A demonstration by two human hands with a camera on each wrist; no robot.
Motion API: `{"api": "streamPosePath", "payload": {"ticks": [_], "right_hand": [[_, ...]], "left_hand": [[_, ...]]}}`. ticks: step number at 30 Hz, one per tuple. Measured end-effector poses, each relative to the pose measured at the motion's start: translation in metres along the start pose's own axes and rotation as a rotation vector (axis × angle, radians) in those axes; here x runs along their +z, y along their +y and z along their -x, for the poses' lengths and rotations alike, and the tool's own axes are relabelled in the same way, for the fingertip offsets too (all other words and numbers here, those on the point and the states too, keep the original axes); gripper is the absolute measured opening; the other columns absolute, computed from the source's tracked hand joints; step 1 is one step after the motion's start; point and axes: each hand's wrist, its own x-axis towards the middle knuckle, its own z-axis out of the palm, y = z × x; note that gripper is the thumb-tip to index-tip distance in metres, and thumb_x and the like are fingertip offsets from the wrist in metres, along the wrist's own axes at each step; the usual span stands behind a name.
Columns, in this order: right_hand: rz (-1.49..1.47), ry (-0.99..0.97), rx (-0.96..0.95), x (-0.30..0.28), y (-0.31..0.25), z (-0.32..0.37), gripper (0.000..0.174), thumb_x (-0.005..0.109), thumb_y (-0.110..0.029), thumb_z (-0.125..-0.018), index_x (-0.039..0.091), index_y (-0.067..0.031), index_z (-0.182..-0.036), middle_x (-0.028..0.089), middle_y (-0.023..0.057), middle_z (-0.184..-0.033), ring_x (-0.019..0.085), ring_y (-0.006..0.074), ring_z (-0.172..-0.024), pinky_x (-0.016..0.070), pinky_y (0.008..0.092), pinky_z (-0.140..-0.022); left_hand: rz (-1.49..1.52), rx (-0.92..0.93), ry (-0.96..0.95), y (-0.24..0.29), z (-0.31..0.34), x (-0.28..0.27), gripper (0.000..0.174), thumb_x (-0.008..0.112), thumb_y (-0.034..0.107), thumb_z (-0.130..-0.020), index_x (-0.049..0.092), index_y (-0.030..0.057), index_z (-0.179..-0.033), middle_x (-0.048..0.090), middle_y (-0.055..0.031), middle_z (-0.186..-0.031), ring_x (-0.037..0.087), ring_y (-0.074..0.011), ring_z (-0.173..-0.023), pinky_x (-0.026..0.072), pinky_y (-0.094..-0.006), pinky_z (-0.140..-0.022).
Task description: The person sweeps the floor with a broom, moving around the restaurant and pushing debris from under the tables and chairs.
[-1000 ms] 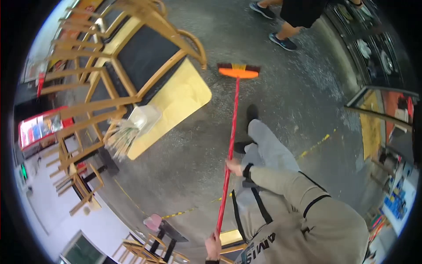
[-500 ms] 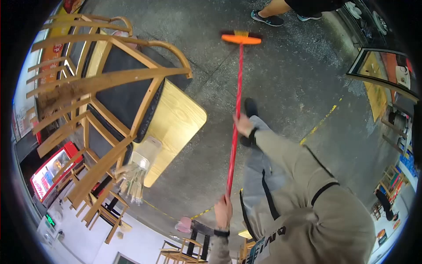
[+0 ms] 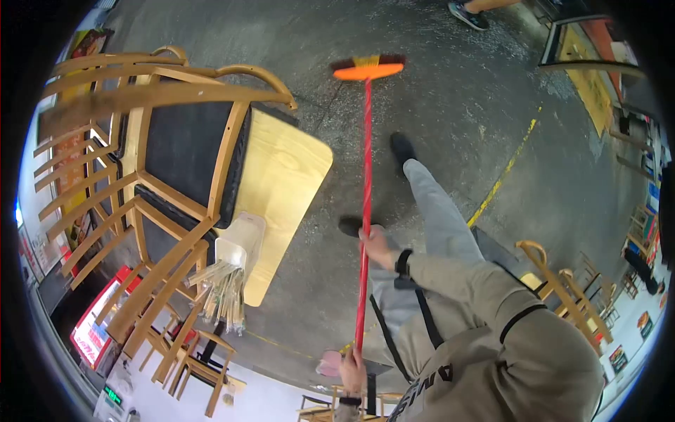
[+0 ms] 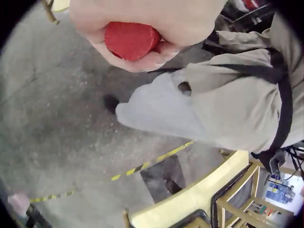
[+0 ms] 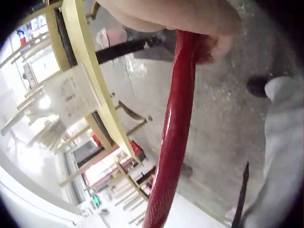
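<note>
A broom with a long red handle (image 3: 366,162) runs down the middle of the head view. Its orange head (image 3: 368,70), with dark and yellow bristles, is at the floor. My right hand (image 3: 380,247) grips the handle partway down, fingers wrapped around it. Nearer my body, my left hand (image 3: 351,371) holds the top of the handle. In the left wrist view the red handle end (image 4: 132,41) pokes out of that fist. The handle slants below my right hand in the right wrist view.
Left of me, wooden chairs (image 3: 190,141) with black seats are stacked on a light wood table (image 3: 292,165). A white container (image 3: 241,239) of wrapped chopsticks sits at its edge. Another person's shoe (image 3: 469,15) shows at the top. Yellow tape (image 3: 503,176) marks the grey floor.
The broom head has moved farther from me, then a little left. My feet have stepped apart. The other person has mostly left the view at the upper right.
</note>
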Motion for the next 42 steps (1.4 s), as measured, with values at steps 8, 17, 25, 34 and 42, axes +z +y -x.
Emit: {"api": "streamPosePath", "payload": {"ticks": [8, 17, 25, 34, 42], "right_hand": [[-0.092, 0.388, -0.714, -0.055, -0.054, -0.160, 0.033, 0.052, -0.028, -0.092, 0.055, -0.0050, -0.115, 0.064, 0.0079, -0.071, 0.062, 0.0184, -0.062, 0.0494, 0.0325, -0.057], [0.154, 0.663, -0.697, 0.044, 0.071, -0.129, 0.043, 0.047, -0.036, -0.092, 0.047, -0.0113, -0.127, 0.063, 0.0224, -0.100, 0.062, 0.0375, -0.094, 0.0493, 0.0456, -0.079], [-0.391, 0.033, -0.359, 0.257, 0.304, 0.010, 0.039, 0.050, -0.018, -0.091, 0.036, -0.0113, -0.128, 0.053, 0.0072, -0.070, 0.057, 0.0184, -0.054, 0.0482, 0.0363, -0.048], [-0.210, 0.048, -0.263, 0.337, 0.464, 0.108, 0.030, 0.048, -0.037, -0.094, 0.050, -0.0073, -0.101, 0.057, 0.0071, -0.069, 0.058, 0.0166, -0.056, 0.0461, 0.0352, -0.051], [-0.309, 0.255, -0.479, 0.222, 0.349, 0.017, 0.036, 0.036, -0.035, -0.098, 0.053, -0.0029, -0.097, 0.060, 0.0136, -0.068, 0.062, 0.0272, -0.065, 0.0455, 0.0412, -0.057]], "left_hand": [[0.080, 0.327, -0.087, 0.057, -0.203, 0.038, 0.053, 0.032, 0.042, -0.097, 0.062, -0.0009, -0.088, 0.060, -0.0279, -0.083, 0.057, -0.0472, -0.081, 0.0457, -0.0533, -0.069], [-0.100, 0.355, -0.050, -0.062, -0.161, 0.005, 0.043, 0.035, 0.037, -0.097, 0.058, 0.0016, -0.089, 0.059, -0.0285, -0.077, 0.057, -0.0477, -0.075, 0.0432, -0.0539, -0.060], [-0.203, -0.018, -0.048, -0.329, 0.017, -0.044, 0.049, 0.036, 0.042, -0.097, 0.060, 0.0005, -0.087, 0.058, -0.0259, -0.068, 0.059, -0.0446, -0.066, 0.0418, -0.0505, -0.054], [-0.264, -0.083, -0.035, -0.481, 0.155, -0.037, 0.047, 0.036, 0.033, -0.097, 0.061, -0.0038, -0.083, 0.056, -0.0273, -0.064, 0.058, -0.0451, -0.064, 0.0401, -0.0496, -0.053], [0.303, -0.156, -0.582, -0.398, -0.018, -0.026, 0.050, 0.035, 0.048, -0.097, 0.052, 0.0070, -0.074, 0.046, -0.0017, -0.049, 0.045, -0.0134, -0.039, 0.0365, -0.0289, -0.037]]}}
